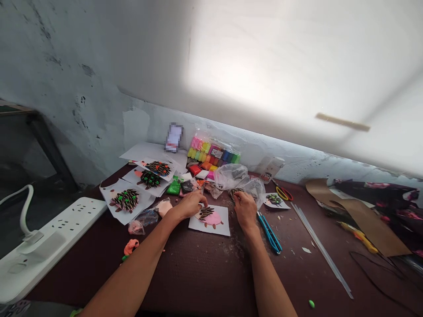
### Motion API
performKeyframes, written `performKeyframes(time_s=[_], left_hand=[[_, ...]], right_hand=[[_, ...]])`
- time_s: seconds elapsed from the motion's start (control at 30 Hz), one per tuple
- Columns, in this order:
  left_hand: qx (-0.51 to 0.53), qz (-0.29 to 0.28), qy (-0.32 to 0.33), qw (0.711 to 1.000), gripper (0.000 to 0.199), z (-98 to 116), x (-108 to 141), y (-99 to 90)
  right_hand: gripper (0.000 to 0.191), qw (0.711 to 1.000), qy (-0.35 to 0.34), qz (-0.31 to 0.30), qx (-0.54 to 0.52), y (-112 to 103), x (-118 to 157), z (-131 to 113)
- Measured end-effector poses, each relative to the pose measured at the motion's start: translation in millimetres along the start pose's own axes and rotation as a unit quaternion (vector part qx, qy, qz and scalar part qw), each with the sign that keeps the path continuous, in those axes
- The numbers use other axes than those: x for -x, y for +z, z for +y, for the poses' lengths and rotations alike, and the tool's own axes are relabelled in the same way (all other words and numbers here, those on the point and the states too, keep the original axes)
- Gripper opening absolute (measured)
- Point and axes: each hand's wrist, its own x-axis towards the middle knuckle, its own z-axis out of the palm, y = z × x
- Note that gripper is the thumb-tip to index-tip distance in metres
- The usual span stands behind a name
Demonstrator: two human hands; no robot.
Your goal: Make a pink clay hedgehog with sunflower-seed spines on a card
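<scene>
The left hand (pixel 191 205) is leaning over the card (pixel 224 213) at its upper left corner, its fingers (pixel 204 201) bending inward close to the dark pieces (pixel 206 214); whether they are pinching anything, the view is not telling. The right hand (pixel 245 209) is working just beyond the card's right edge, its fingers (pixel 235 198) curling close together at a small heap of husks (pixel 234 191); their grip is hiding behind the hand.

The card is lying flat on the counter (pixel 205 268) between the hands, carrying a pink shape (pixel 215 219) with the dark pieces rising from its upper left part. Below the card, brown surface is stretching between the forearms, giving room toward the body.

Beyond the card, a clear bag (pixel 231 175) and clay packets (pixel 194 169) are crowding the way to the wall (pixel 145 119), with a clay set (pixel 214 153) leaning there. Left of the card, small bags (pixel 147 218) are sitting near the left forearm, and finished cards (pixel 114 211) are overlapping farther out. A power strip (pixel 66 233) is running along the counter's left edge.

Right of the card, a blue tool (pixel 271 237) is lying beside the right forearm; a small card (pixel 268 203) and scissors (pixel 284 193) are resting above it. Clear rods (pixel 322 251) are slanting farther right, with scraps scattering across the surface between.
</scene>
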Motion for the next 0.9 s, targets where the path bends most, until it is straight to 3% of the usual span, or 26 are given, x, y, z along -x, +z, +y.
performKeyframes(time_s=[0.17,0.37,0.47,0.53,0.9], left_hand=[[0.004,-0.004,-0.005,1.0,0.034,-1.7,-0.8,1.5],[-0.002,0.007,0.003,1.0,0.034,-2.8,-0.2,1.6],[-0.003,0.011,0.012,1.0,0.031,-3.4,-0.2,1.8],[0.0,0.011,0.012,1.0,0.029,-4.1,-0.5,2.3],[0.011,0.007,0.002,1.0,0.027,-4.3,-0.8,3.4]], right_hand=[[0.027,0.99,-0.003,-0.002,-0.144,-3.5,9.7,-11.4],[0.021,0.952,0.012,-0.151,-0.265,-8.4,22.0,-23.9],[0.016,0.94,0.007,-0.218,-0.26,-12.3,26.3,-29.8],[0.014,0.942,-0.008,-0.233,-0.242,-13.7,28.1,-33.2],[0.015,0.959,-0.033,-0.22,-0.173,-6.6,32.7,-40.1]])
